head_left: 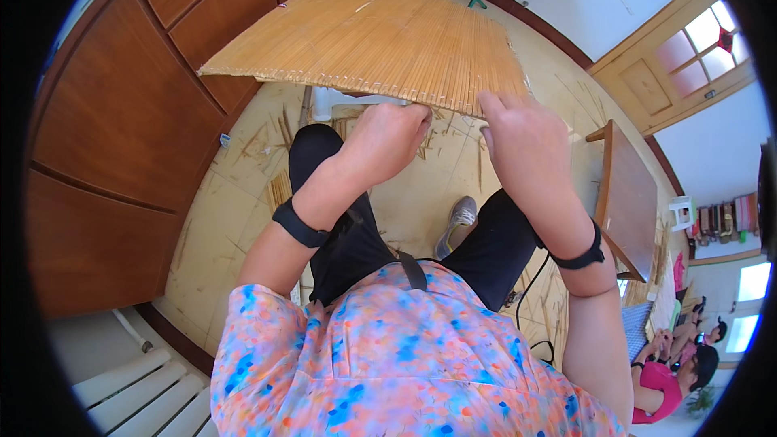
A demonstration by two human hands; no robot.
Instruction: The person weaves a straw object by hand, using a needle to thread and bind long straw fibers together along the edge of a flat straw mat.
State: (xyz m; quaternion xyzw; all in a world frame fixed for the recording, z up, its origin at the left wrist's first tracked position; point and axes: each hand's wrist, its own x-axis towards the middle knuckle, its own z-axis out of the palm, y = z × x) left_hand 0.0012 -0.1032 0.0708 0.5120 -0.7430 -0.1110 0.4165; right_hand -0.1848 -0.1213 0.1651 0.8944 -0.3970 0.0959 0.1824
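Note:
A stiff tan mat of thin straw stalks laid side by side point(388, 32) spreads out in front of me, with pale stitching along its near edge. My right hand point(526, 133) is closed at the near right part of that edge, fingers on top and thumb below. Just left of it, my left hand point(387, 142) is curled in a pinch right under the edge. Whatever its fingertips hold is hidden or too small to make out. Part of a white plastic stool point(324, 101) shows beneath the mat.
Loose stalk scraps point(259, 142) litter the tiled floor. Brown wooden cabinets point(121, 105) line the left, above a white radiator point(142, 396). A wooden table point(627, 198) stands at the right, and people in pink point(664, 388) sit beyond it. A black cable point(526, 295) hangs by my right thigh.

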